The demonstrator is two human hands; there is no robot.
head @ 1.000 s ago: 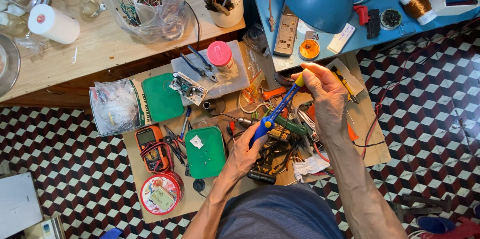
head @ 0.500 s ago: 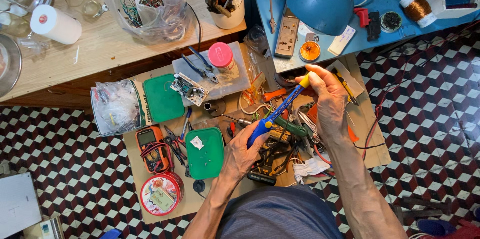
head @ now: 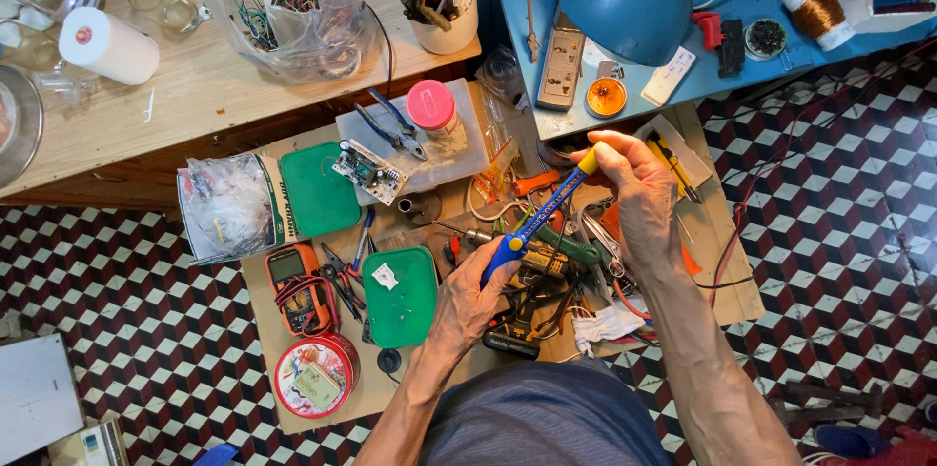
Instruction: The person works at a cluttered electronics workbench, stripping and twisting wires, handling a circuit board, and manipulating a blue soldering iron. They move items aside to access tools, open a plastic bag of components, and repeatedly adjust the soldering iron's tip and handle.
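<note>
Both my hands hold a long blue tool with yellow ends (head: 547,207), slanted from lower left to upper right above a cluttered low board. My left hand (head: 476,295) grips its lower yellow-banded end, and my right hand (head: 639,193) pinches the upper yellow tip between fingers and thumb. Under the tool lie a green-handled screwdriver (head: 566,249), an orange-handled cutter (head: 537,183), wires and other small hand tools. A green plastic lid (head: 400,298) sits just left of my left hand.
A multimeter (head: 298,285) and a round red tin (head: 315,375) lie at the board's left. A green box (head: 319,189), circuit board (head: 367,171) and pink-capped jar (head: 430,107) lie behind. A blue desk lamp (head: 634,0) hangs over the blue table. Checkered floor surrounds the board.
The blue tool and both hands stay almost where they were; my right hand has shifted slightly on the upper tip.
</note>
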